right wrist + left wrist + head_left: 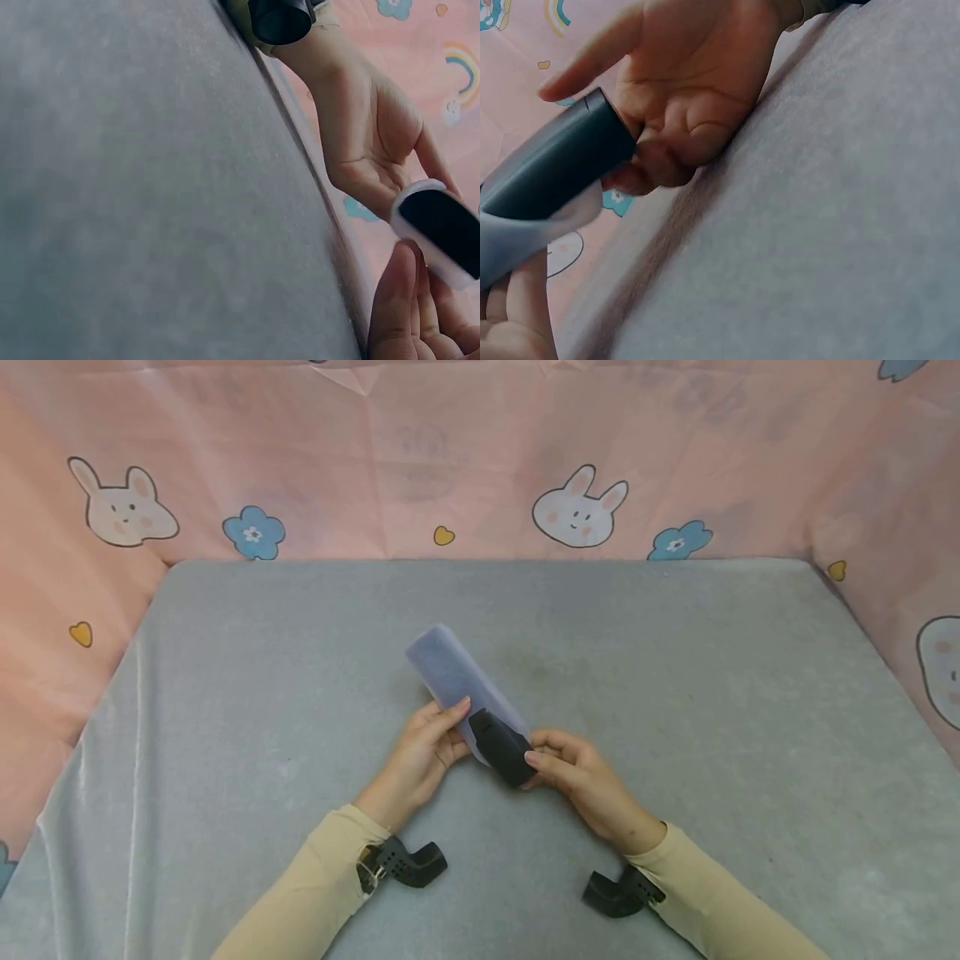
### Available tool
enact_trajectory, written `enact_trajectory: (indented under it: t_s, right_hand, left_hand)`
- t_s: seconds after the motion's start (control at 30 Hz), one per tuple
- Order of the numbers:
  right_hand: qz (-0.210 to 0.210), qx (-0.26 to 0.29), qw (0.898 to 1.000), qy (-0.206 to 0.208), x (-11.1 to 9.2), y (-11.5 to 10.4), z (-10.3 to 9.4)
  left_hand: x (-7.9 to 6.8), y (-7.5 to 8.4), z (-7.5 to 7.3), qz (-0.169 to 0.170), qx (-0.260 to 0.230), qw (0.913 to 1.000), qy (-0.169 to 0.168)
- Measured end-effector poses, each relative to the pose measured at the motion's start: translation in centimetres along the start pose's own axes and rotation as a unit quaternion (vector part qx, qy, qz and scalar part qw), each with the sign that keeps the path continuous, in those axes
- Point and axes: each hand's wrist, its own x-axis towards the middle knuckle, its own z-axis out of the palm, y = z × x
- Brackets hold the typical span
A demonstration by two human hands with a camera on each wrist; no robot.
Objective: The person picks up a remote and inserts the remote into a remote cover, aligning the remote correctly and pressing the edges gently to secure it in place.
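My left hand [420, 752] grips a long, translucent bluish sleeve-like case [457, 668] around its middle, thumb on top and fingers underneath. A smooth black object with a flat, rounded end [498, 747] overlaps the near end of the case, and in the left wrist view it sticks out of the case's mouth. My right hand [577, 777] pinches the black object's near end, thumb on top and the other fingers behind it. In the right wrist view the dark end face [442, 229] sits within the pale case rim [416, 187]. The case slants over the table, far end to the left.
A grey cloth covers the table [262, 693], with folds along its left side. Pink printed curtains [465, 452] stand behind and at both sides. Black wrist cameras sit on the left sleeve [412, 864] and right sleeve [618, 893].
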Motion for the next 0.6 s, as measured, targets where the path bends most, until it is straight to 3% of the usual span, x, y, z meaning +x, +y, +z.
enact_trajectory:
  t_s: [0.27, 0.43, 0.6]
  right_hand:
    - [0.018, -0.034, 0.999, 0.011, 0.0, 0.3, 0.1]
    - [0.013, -0.043, 0.999, -0.002, -0.1, 0.3, 0.3]
    - [0.005, -0.041, 0.999, 0.008, -0.1, 0.3, 0.4]
  left_hand:
    - [0.1, 0.8, -0.1, 0.008, 0.006, 0.9998, 0.018]
    - [0.4, 2.6, -1.2, 0.049, -0.031, 0.9964, 0.062]
    - [0.3, 4.5, -2.2, 0.072, -0.009, 0.9938, 0.085]
